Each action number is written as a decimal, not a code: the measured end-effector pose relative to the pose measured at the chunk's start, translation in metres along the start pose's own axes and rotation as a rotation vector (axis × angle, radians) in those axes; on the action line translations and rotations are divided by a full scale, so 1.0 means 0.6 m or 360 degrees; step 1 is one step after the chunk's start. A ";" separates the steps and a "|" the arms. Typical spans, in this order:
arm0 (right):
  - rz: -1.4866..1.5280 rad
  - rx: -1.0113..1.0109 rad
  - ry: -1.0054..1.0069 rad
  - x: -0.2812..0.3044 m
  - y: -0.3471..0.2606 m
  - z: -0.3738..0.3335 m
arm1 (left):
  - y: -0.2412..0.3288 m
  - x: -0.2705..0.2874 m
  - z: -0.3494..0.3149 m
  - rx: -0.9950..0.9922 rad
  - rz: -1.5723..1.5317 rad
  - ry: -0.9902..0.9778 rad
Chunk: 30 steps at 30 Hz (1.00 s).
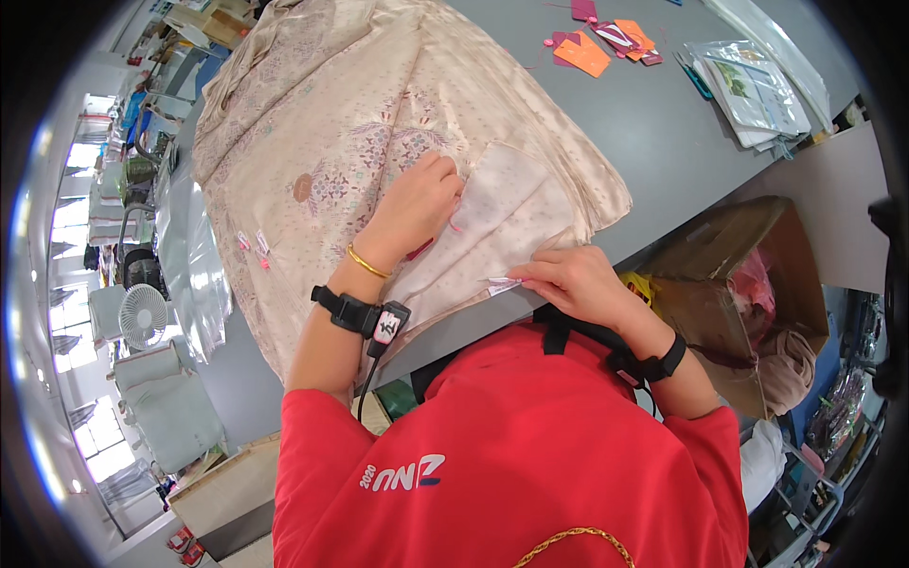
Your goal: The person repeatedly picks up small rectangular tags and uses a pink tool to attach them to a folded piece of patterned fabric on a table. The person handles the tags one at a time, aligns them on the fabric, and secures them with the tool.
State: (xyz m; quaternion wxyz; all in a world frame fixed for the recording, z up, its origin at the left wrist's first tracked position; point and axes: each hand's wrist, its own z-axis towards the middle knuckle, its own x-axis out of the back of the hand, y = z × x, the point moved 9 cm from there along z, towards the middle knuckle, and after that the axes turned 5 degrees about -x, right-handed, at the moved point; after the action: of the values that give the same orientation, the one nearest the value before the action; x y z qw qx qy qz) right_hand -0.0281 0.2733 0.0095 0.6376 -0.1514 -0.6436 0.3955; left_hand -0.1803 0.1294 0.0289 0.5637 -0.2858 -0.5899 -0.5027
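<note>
A cream, silky patterned cloth (341, 123) lies spread over the grey table, and its paler, dotted corner (502, 204) is folded back nearest me. Over that fold my left hand (417, 204) is closed, fingers curled inward. A dark red hang tag (419, 250) shows under its palm, with a bit of pink string (456, 227) below the fingers; the grip itself is partly hidden. My right hand (578, 284) pinches a small white label (500, 287) at the cloth's near edge, close to the table's front.
Orange and maroon tags (582, 54) are scattered at the far right of the grey table (653, 114). Beside them are a teal-handled tool (694, 78) and a stack of clear plastic packets (753, 95). Right of me stands an open cardboard box (691, 256); clear plastic sheets (194, 256) lie left.
</note>
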 end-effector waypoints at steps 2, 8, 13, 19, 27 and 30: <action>0.0007 -0.0015 0.0012 -0.002 0.002 -0.002 | -0.007 0.007 0.005 0.0032 -0.0033 0.0058; 0.0169 -0.0023 0.0021 -0.002 0.010 -0.001 | -0.077 -0.016 -0.073 0.1004 -0.1207 0.0158; 0.0170 0.0010 0.0064 0.005 0.002 0.000 | 0.005 0.023 -0.040 0.0094 -0.0186 0.0352; 0.0116 -0.0045 0.0073 0.003 0.003 -0.003 | 0.016 -0.001 -0.012 -0.0006 -0.0120 0.0158; 0.0379 -0.0098 0.0053 0.002 0.021 -0.002 | -0.029 -0.011 -0.095 0.1026 -0.1854 0.0371; 0.0393 -0.0107 0.0041 -0.001 0.024 0.000 | 0.017 -0.018 -0.123 0.0996 -0.2092 0.0405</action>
State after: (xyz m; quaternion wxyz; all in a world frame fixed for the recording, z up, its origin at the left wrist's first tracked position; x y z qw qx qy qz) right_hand -0.0323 0.2823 -0.0009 0.5867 -0.2558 -0.6247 0.4473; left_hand -0.1409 0.0678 0.0112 0.2655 0.3613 -0.6852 -0.5741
